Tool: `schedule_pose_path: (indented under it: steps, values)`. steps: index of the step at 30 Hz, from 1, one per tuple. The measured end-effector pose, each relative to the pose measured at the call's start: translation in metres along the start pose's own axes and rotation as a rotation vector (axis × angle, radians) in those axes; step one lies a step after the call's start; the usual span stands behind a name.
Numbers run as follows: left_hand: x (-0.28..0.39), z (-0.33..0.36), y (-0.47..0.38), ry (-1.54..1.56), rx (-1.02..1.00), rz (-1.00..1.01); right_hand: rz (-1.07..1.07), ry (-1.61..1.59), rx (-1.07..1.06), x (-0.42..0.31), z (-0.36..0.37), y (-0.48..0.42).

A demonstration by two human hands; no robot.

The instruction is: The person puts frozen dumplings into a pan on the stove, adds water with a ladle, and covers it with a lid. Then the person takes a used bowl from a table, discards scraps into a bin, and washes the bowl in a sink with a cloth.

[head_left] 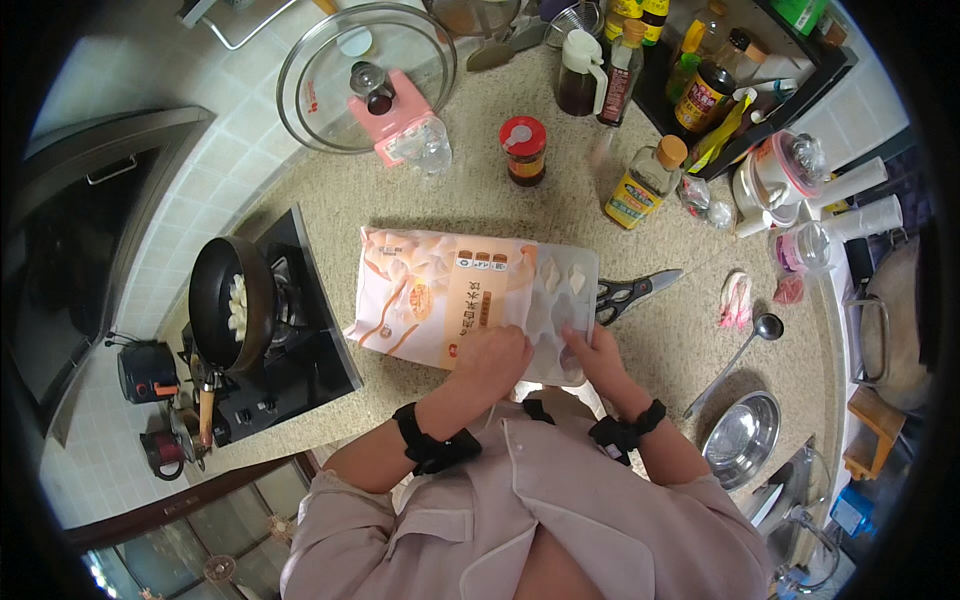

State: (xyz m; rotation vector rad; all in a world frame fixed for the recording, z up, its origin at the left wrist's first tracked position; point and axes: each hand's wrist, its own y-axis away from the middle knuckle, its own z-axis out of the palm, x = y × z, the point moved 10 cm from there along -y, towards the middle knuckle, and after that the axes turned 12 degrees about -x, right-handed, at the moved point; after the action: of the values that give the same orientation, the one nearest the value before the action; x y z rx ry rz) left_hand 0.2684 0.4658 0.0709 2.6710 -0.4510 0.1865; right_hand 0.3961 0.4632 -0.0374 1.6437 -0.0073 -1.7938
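Note:
A pale orange printed plastic food package (420,292) lies on the counter before me, with a translucent plastic tray (555,315) sticking out of its right end. Two whitish dumplings (564,276) sit in the tray's far compartments. My left hand (495,356) grips the package near its opening, fingers curled. My right hand (592,352) holds the tray's near right edge between thumb and fingers. Black-handled scissors (630,292) lie partly behind the tray, blades pointing right. At the left, a dark frying pan (251,300) with several pale dumplings (238,307) in it stands on the black gas stove (322,360).
A red-lidded jar (523,154), an oil bottle (641,187) and a large glass lid (296,97) stand beyond the package. At the right are a ladle (766,327), a steel bowl (742,439) and the sink (787,502). The pan's wooden handle (206,412) points towards the counter's front.

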Motion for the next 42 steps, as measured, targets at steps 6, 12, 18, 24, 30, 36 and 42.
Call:
schedule_pose_path:
  steps: [6, 12, 18, 24, 30, 36, 42]
  values:
    - [0.008, 0.014, 0.01, 0.006, 0.161, 0.066, -0.061, 0.127, 0.131, -0.003, 0.028, -0.006]
    - [-0.006, 0.002, 0.011, 0.142, 0.221, 0.001, -0.148, 0.145, 0.095, -0.01, 0.031, -0.024]
    - [-0.008, 0.012, 0.013, 0.301, 0.22, 0.044, -0.326, 0.305, 0.057, -0.033, 0.026, -0.008]
    - [-0.009, 0.012, 0.009, 0.268, 0.21, 0.057, -0.351, 0.438, 0.122, -0.026, 0.058, -0.037]
    - [-0.021, 0.005, 0.004, 0.305, 0.105, -0.049, -0.336, 0.123, -0.079, -0.018, 0.036, -0.03]
    - [-0.036, -0.009, -0.029, 0.171, 0.096, -0.213, -0.176, 0.096, -0.025, -0.034, 0.012, -0.043]
    - [-0.039, -0.007, -0.053, 0.145, 0.102, -0.171, -0.349, 0.425, 0.145, -0.038, 0.004, -0.056]
